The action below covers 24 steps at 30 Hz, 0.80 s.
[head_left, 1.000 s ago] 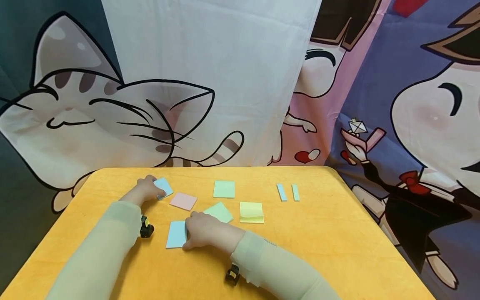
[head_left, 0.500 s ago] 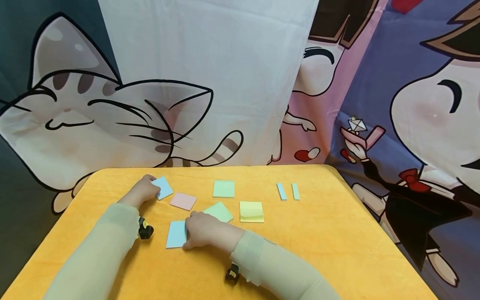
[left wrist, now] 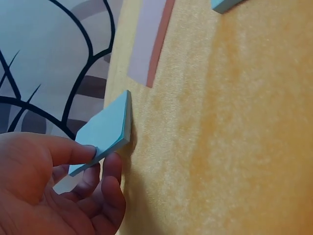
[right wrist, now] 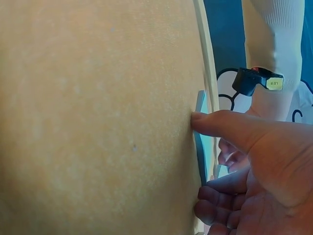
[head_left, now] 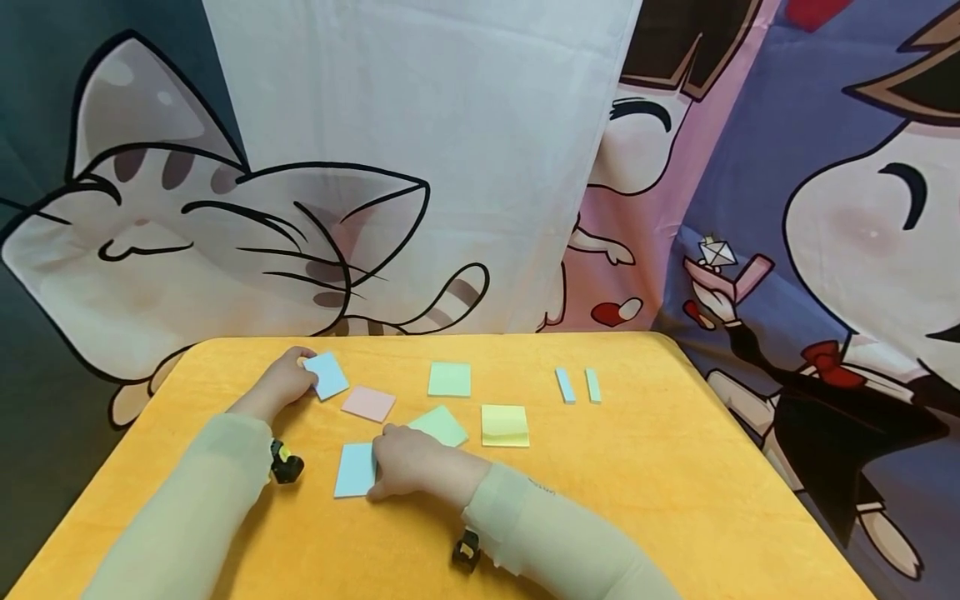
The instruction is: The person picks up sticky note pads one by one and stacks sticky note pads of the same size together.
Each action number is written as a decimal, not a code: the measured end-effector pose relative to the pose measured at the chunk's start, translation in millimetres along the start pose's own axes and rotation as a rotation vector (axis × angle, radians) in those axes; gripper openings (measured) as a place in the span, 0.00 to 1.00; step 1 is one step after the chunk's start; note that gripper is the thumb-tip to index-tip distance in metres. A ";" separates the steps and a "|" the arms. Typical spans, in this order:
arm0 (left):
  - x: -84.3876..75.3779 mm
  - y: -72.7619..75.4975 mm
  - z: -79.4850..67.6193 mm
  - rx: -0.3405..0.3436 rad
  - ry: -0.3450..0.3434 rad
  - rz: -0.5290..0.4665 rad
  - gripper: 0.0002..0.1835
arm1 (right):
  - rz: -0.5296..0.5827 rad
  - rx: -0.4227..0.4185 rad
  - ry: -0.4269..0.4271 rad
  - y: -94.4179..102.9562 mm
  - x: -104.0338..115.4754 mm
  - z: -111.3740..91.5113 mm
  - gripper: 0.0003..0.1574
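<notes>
Head view: pinching the left blue pad (head_left: 327,375) tightly in the left grip (head_left: 285,381), just left of the pink pad (head_left: 368,403) on the worktop (head_left: 645,500); holding the front blue pad (head_left: 353,470) along one edge in the right grip (head_left: 408,461), in front of the pink pad; showing green pads (head_left: 449,379), a yellow pad (head_left: 505,426) and strips (head_left: 565,386) right of the pink pad.

Left wrist view: nearly closed, with thumb above and fingers beneath the left blue pad.

Right wrist view: moderately parted, with thumb and fingertips on the front blue pad.
</notes>
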<state>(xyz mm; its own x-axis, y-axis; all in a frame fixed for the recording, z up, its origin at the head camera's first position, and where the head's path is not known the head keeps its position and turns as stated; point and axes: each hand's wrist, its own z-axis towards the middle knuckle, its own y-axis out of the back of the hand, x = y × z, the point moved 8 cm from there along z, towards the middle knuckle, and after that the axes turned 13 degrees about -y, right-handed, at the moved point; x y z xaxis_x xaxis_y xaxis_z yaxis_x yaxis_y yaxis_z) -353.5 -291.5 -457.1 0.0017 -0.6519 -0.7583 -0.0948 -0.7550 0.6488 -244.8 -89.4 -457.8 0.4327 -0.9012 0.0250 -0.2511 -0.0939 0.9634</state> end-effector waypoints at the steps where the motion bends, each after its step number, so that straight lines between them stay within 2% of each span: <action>1: -0.5 0.2 -1.0 -0.001 -0.010 -0.011 0.33 | 0.002 0.001 0.001 -0.2 -0.1 -0.3 0.26; 5: -0.9 0.9 -6.7 -0.005 -0.037 -0.060 0.31 | 0.009 0.001 0.003 0.2 0.1 -1.3 0.26; 12: 0.7 4.6 -19.7 0.009 -0.039 -0.067 0.30 | -0.002 0.007 -0.010 2.4 0.9 -2.7 0.29; 24: -3.5 6.5 -45.9 0.117 -0.075 -0.098 0.30 | 0.017 0.019 -0.018 1.3 0.4 -1.2 0.27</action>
<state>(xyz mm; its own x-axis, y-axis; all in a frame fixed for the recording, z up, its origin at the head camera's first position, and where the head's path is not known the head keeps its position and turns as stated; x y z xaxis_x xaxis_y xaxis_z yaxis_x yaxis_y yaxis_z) -308.5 -297.4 -447.3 -0.0568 -0.5651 -0.8231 -0.2134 -0.7985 0.5629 -243.9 -89.3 -456.2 0.4127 -0.9101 0.0362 -0.2748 -0.0865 0.9576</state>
